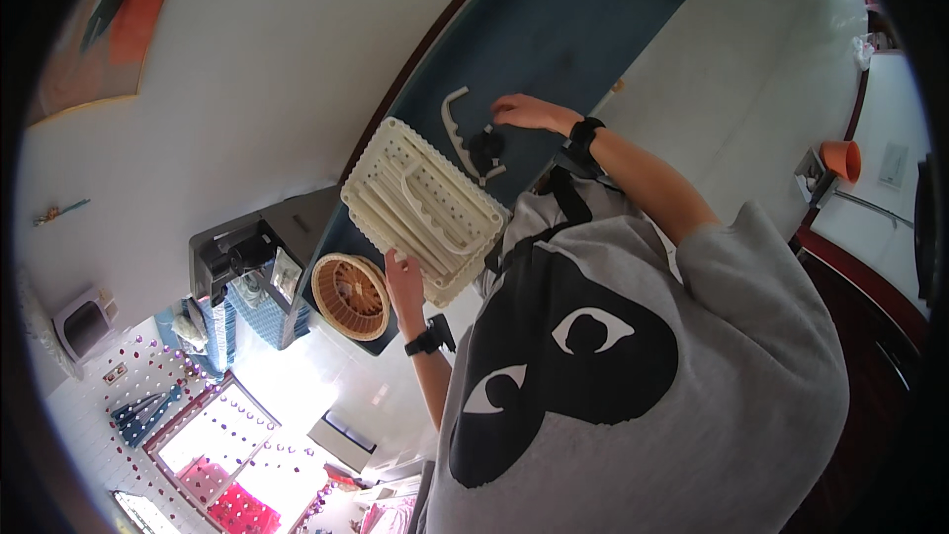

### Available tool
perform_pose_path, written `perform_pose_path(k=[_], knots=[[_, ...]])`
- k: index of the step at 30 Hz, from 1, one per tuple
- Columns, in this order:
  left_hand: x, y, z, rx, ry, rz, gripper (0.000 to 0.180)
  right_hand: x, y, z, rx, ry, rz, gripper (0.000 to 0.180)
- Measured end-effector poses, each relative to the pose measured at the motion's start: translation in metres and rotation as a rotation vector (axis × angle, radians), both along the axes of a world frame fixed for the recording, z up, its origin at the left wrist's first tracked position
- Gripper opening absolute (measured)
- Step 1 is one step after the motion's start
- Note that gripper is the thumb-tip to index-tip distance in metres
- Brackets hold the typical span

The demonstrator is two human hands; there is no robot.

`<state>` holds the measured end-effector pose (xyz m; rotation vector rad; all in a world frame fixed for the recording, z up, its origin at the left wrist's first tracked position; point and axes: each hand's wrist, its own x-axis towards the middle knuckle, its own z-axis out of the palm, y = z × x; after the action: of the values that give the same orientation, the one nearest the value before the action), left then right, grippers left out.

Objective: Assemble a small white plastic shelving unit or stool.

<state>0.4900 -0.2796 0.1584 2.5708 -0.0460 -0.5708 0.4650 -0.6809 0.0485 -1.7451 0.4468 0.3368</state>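
We steady the cream tray point(420, 200) with our left hand point(403, 277), grip closed on its edge, while our right hand point(519, 111), fingers spread, reaches the black part point(484, 146) beside it on the table point(554, 30).

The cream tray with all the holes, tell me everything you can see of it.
The cream tray is a rectangular plastic-looking piece with rows of small holes, a scalloped rim and long slats lying in it. It rests flat on the dark blue table, beside a round orange basket. The left hand touches its near edge; the right hand is apart from it.
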Motion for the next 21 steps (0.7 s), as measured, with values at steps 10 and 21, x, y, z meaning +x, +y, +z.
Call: perform_pose_path(k=[10,21], knots=[[-0.004,-0.002,0.022,-0.267,0.084,0.030,0.042,-0.004,-0.039,0.069,0.173,-0.010,0.059,0.060],[0.000,-0.144,0.035,-0.276,0.070,-0.318,0.048,-0.045,-0.027,0.122,0.314,-0.147,-0.034,0.060]])
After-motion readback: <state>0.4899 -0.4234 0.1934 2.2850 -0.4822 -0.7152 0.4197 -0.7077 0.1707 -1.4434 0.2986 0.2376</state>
